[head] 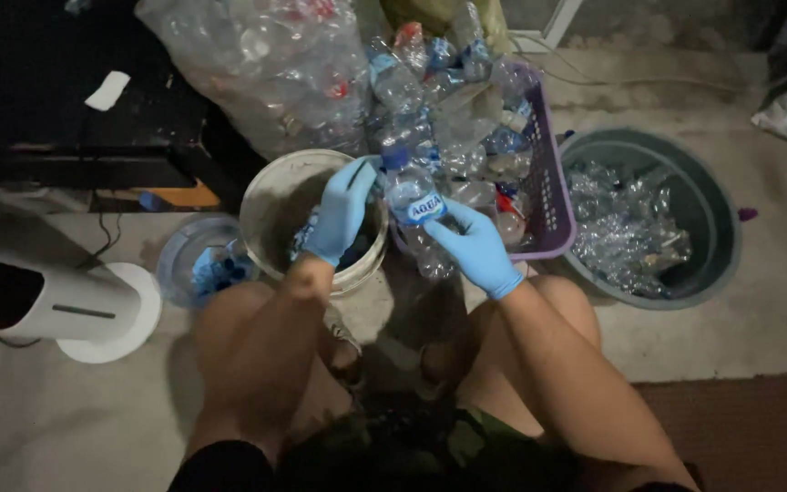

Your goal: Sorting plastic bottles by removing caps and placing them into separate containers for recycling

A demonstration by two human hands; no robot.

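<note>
Both my hands wear blue gloves. A clear plastic bottle (414,208) with a blue cap and a blue label is gripped around its lower body by my right hand (473,248). My left hand (342,208) is at the bottle's cap end, its fingers closed around the neck. The bottle hangs tilted between the white bucket (270,202) and the purple basket (546,182).
The purple basket is heaped with empty plastic bottles. A large clear bag (266,64) of bottles stands behind the bucket. A round dark tub (714,214) at the right holds crushed clear plastic. A small bowl (179,260) with blue caps sits left of the bucket. A white round-based stand (102,314) is at the left.
</note>
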